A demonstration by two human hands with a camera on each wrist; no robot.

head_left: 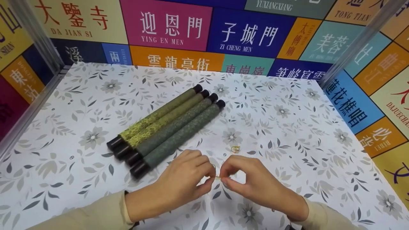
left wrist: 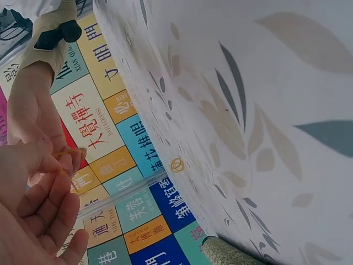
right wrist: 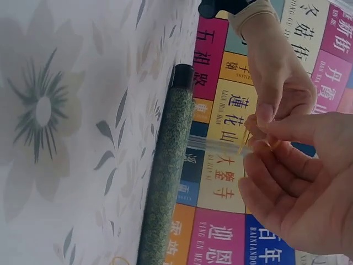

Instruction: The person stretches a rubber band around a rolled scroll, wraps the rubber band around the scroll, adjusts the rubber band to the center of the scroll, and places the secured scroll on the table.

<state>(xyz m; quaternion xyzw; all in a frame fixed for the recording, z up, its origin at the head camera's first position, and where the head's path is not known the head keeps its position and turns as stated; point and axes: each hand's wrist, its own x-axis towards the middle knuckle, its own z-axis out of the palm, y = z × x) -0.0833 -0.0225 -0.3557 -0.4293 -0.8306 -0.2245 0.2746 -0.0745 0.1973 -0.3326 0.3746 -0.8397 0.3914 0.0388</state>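
Above the front middle of the table, my left hand [head_left: 182, 175] and right hand [head_left: 259, 179] almost meet, fingertips and thumbs together. Between them they pinch a thin yellow rubber band [left wrist: 70, 152], which also shows as a small loop in the right wrist view. Just beyond the right hand, more yellow rubber bands [head_left: 235, 149] lie in a small tangle on the tablecloth. To the left of the hands, several green patterned scrolls [head_left: 183, 129] with black ends lie side by side, slanting away to the right. The fingers hide part of the held band.
A white tablecloth [head_left: 281, 134] with grey leaves and flowers covers the table. Upright panels [head_left: 172, 28] with coloured blocks of lettering stand along its back and sides. Clear corner posts [head_left: 354, 41] rise at the back corners.
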